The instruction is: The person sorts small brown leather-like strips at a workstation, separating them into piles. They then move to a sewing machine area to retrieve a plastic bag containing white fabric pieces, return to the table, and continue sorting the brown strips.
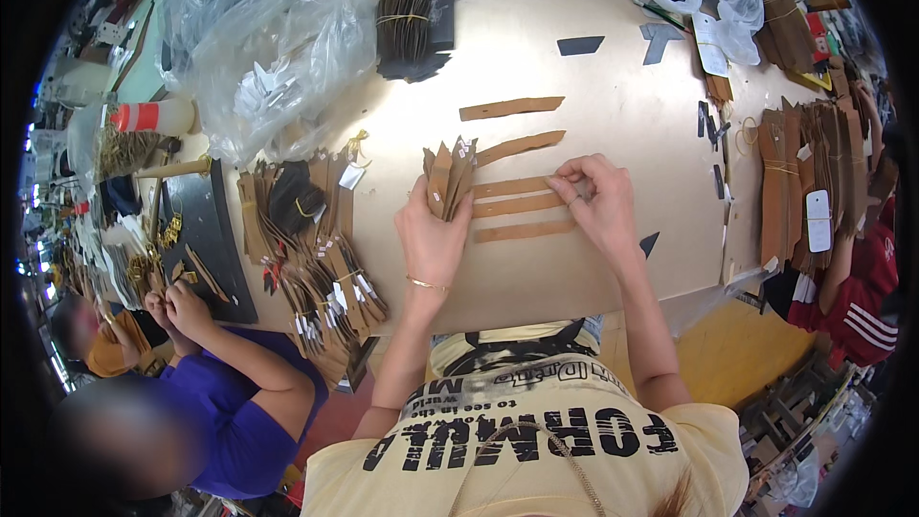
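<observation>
My left hand (431, 237) is closed around a small bundle of brown leather strips (440, 172), their pointed ends fanned out above the fingers and small white labels on some. My right hand (597, 201) pinches with thumb and forefinger at the right end of a brown strip (512, 187) lying on the table. Two more strips lie close below it, a middle strip (517, 205) and a lower strip (525, 231). Farther off lie a curved strip (522, 146), which reaches toward the bundle, and a straight strip (512, 109).
Tagged strip bundles (321, 302) lie at left, beside a co-worker in a purple shirt (244, 402). A clear plastic bag (273, 48) and dark banded stacks (404, 33) are behind. More brown bundles (804, 182) lie at right, near another person in red (866, 287).
</observation>
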